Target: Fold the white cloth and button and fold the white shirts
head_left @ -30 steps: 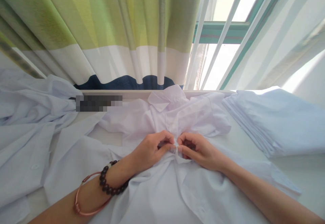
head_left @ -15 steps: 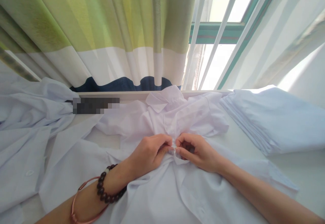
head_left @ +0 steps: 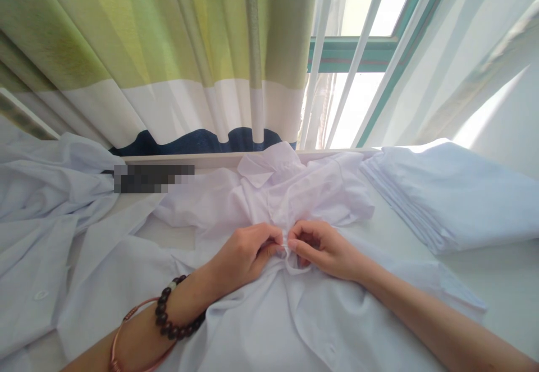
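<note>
A white shirt (head_left: 261,316) lies spread on the table in front of me, its collar (head_left: 269,164) at the far edge and its front partly bunched. At the middle of its front, my left hand (head_left: 252,248) pinches the cloth edge between thumb and fingers. Close beside it, my right hand (head_left: 324,248) pinches the other front edge, thumb against forefinger. The fingertips of both hands nearly meet. Any button between them is too small or hidden to make out. A beaded bracelet (head_left: 166,310) and a reddish cord (head_left: 120,332) circle my left wrist.
A stack of folded white cloth (head_left: 458,198) lies at the right. Loose white garments (head_left: 33,265) are heaped at the left, with a blurred dark object (head_left: 147,178) behind them. A green and white curtain (head_left: 189,40) and a barred window (head_left: 357,57) rise beyond the table.
The view has shifted slightly, so everything sits a little further left. My fingers have moved slightly at the shirt front, and both hands keep their pinch on the cloth.
</note>
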The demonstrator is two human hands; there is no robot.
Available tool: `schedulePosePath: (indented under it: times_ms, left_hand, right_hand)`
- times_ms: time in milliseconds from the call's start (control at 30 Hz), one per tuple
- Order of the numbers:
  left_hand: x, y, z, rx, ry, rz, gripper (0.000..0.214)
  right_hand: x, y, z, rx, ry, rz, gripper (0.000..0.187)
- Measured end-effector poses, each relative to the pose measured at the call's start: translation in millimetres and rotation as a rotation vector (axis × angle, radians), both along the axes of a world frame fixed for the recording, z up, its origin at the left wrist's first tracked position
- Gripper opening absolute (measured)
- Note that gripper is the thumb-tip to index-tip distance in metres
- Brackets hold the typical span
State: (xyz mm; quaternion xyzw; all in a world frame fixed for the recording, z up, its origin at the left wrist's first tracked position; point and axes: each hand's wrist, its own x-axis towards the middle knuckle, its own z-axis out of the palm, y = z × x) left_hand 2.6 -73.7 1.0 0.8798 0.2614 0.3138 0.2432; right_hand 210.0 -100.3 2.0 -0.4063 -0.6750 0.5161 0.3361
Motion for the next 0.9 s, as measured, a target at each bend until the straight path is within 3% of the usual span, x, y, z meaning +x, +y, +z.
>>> schedulePosePath:
  times_ms: [167,367,633,900]
  left_hand:
    - [1.2,-3.3,7.2,-0.113,0.036,0.038,0.005]
    - [2.8,-4.8,12.4,-0.286,0.049,0.056,0.011]
    - [7.1,-6.6,8.3,-0.293,0.046,0.125,0.012]
    - [6.1,-6.6,11.1,-0.274,0.072,0.101,0.019]
  right_hand:
    - [0.0,-0.2,-0.4,-0.02,0.004,0.002,0.024]
    - [-0.6,-2.2,-7.6,0.091,-0.047,-0.046,0.023]
    - [-3.4,-8.0,-7.7,0.491,-0.209,-0.121,0.009]
    - [-3.7,-9.4,-7.4,0.57,-0.227,-0.115,0.005]
